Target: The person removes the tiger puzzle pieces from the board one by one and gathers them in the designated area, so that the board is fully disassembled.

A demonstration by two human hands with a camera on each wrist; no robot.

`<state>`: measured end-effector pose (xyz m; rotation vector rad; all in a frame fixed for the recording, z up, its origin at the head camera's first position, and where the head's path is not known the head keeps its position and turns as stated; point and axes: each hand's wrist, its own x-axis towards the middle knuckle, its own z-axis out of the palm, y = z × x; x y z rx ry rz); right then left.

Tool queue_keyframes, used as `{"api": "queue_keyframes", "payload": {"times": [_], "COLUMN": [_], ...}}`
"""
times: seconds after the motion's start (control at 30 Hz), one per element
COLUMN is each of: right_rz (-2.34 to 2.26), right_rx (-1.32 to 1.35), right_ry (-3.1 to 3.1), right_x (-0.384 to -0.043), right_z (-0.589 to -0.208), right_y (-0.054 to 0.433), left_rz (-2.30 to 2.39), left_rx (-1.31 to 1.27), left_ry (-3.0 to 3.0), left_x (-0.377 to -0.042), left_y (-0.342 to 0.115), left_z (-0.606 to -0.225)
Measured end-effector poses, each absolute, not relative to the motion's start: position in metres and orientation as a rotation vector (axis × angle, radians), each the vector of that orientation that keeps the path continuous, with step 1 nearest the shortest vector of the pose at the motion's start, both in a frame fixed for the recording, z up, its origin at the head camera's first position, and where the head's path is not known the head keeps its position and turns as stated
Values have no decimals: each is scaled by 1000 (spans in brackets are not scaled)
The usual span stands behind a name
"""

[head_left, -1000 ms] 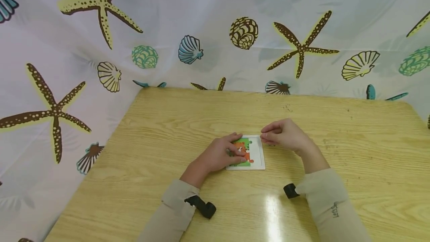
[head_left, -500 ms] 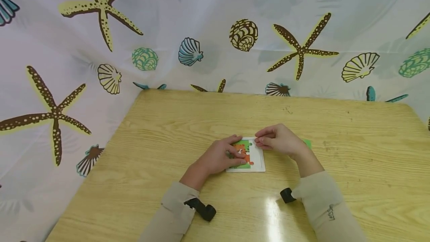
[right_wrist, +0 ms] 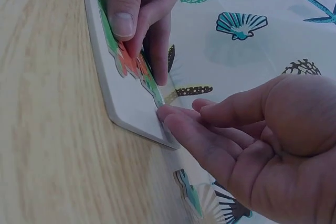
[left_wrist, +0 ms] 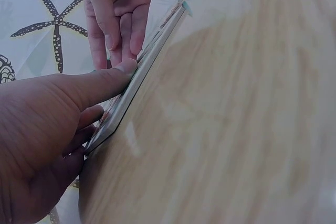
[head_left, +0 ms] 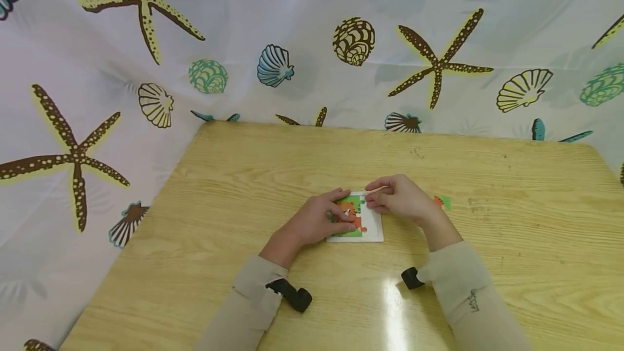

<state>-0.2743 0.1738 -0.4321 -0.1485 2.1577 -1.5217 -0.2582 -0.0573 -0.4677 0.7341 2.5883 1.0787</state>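
Note:
Near the middle of the head view lies a small white-framed jigsaw puzzle (head_left: 372, 229) with an orange animal on green; its right part shows bare white board. My left hand (head_left: 319, 220) rests across the left part, its thumb and fingers pressing on the pieces and frame. My right hand (head_left: 402, 199) reaches over the upper right corner. In the right wrist view its fingertips (right_wrist: 170, 116) touch the puzzle's edge, palm turned up and fingers mostly straight; no piece shows between them. A loose orange and green puzzle piece (head_left: 442, 202) lies right of the board, beyond the right wrist.
The wooden table (head_left: 253, 177) extends around the puzzle on all sides. A white cloth (head_left: 312, 31) printed with starfish and shells stands behind the table and along its left side. Both sleeves carry a black wrist mount (head_left: 292, 294).
My right hand has shifted left over the puzzle's upper right corner, uncovering the loose piece behind its wrist. My left hand stays in place on the puzzle.

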Motion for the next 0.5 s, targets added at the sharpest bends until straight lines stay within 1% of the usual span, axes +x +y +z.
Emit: {"api": "queue_keyframes", "payload": {"times": [0.27, 0.5], "right_rz": [-1505, -1512], "right_rx": [-138, -69], "right_ry": [2211, 2245], "right_x": [-273, -272], "right_z": [-432, -435], "right_y": [168, 165], "left_rz": [1062, 1073], "left_rx": [748, 751], "left_ry": [2585, 2579], "left_x": [-259, -258], "left_y": [-56, -57], "left_z": [-466, -466]}}
